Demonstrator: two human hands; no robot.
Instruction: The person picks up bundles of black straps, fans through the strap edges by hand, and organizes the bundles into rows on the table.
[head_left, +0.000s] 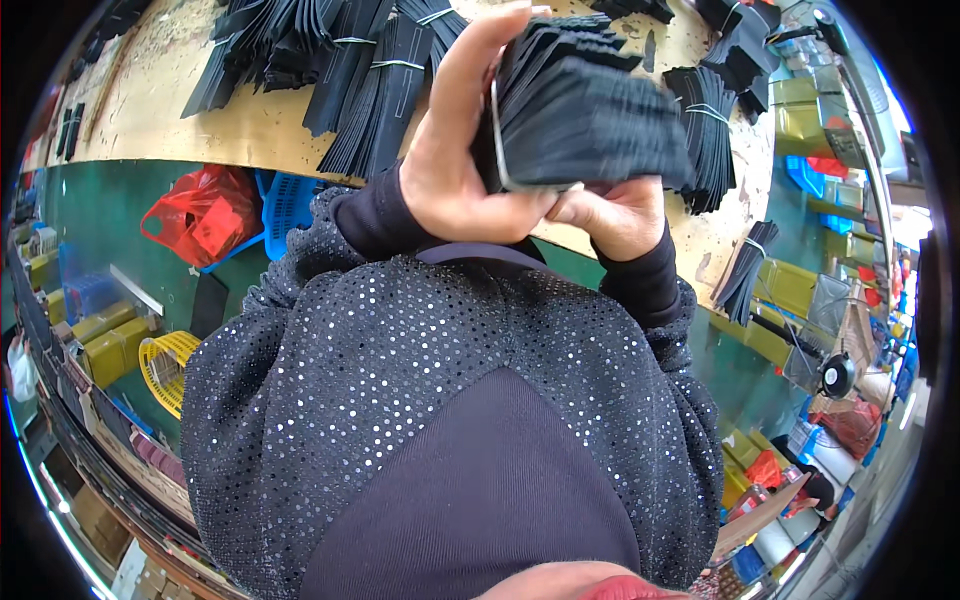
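Nearest the camera, a charcoal jacket (pixel 400 370) speckled with shiny silver dots spreads over a plain dark inner top (pixel 490 480). Beyond it, raised over the near edge of the table, a thick stack of thin black flat strips (pixel 590 130) is gripped between both hands. The left hand (pixel 450 175) spans its left side and lower edge; the right hand (pixel 620 215) supports it from below at the lower right. A pale line, possibly a band, runs down the stack's left edge.

The strips' right ends are blurred and fanned, so the likeliest mishap is slippage: if the right grip slackened or the pieces slid on each other, some could spill or sit unevenly. A loose band, if it is one, would add to that. A black strip bundle (pixel 748 270) at the table's right edge might be knocked off by a stray sleeve.

The pale, stained, worn table (pixel 150 120) carries more black banded bundles (pixel 375 100) at the upper left and others at the upper right. Green floor (pixel 235 305) lies below, with a red plastic bag (pixel 205 215) by a blue plastic crate (pixel 290 205), and a yellow latticed basket (pixel 165 365). At lower right, among boxes, another person is partly visible.
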